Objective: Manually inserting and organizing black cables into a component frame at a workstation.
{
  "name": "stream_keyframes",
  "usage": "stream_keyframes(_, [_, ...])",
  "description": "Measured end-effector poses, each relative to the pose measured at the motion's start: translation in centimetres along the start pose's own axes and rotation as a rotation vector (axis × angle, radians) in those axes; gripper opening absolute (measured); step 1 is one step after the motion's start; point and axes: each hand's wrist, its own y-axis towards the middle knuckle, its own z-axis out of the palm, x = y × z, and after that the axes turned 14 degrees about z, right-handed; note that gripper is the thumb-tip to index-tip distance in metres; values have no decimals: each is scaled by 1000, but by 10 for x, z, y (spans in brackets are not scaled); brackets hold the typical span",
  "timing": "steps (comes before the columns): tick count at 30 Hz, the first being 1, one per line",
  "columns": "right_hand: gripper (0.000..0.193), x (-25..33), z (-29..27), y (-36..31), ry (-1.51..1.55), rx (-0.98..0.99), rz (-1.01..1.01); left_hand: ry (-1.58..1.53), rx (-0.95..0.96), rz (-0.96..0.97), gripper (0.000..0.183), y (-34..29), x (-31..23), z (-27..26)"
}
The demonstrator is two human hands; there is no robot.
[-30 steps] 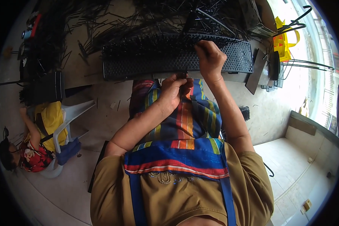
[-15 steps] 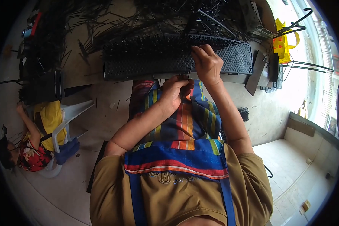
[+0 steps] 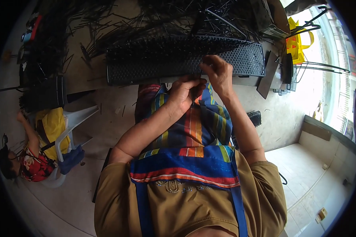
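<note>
In front of me a long black perforated panel (image 3: pixel 146 72) lies along the near edge of the table. Dark bristles (image 3: pixel 146 49) stand up thickly over its far side, while bare holes show along the near side and right end. At the panel's near edge is my left hand (image 3: pixel 182 96), fingers curled together; whatever they hold is hidden. My right hand (image 3: pixel 219 75) is just to the right, over the near part of the panel. Its thumb and fingers are pinched, and what is between them is too small to make out.
Loose black strands (image 3: pixel 118 21) cover the table's far part. A box (image 3: pixel 269 17) stands at the far right, near a yellow bag (image 3: pixel 300 43). Beyond the panel's right end lies a dark flat plate (image 3: pixel 268 75). Another person (image 3: pixel 33 158) sits at the left on a white chair (image 3: pixel 73 120).
My right hand has come down toward me, from over the middle of the panel to nearer its front edge. My left hand has stayed almost in place.
</note>
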Motion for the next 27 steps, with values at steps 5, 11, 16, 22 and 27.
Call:
stream_keyframes(5, [21,-3,-1,1,396,118,352,59,-26,6,11,3,3,2])
stream_keyframes(11, [17,14,2,18,50,-174,-41,22,-27,-2,12,6,6,-7])
stream_keyframes(16, [9,11,9,19,-416,-183,-329,27,-74,8,10,1,11,-9])
stream_keyframes(22, [5,13,11,30,-507,-177,-291,48,-67,-28,9,0,11,-11])
stream_keyframes(27, [5,14,8,24,-389,-175,-234,45,-53,-9,8,1,12,-16])
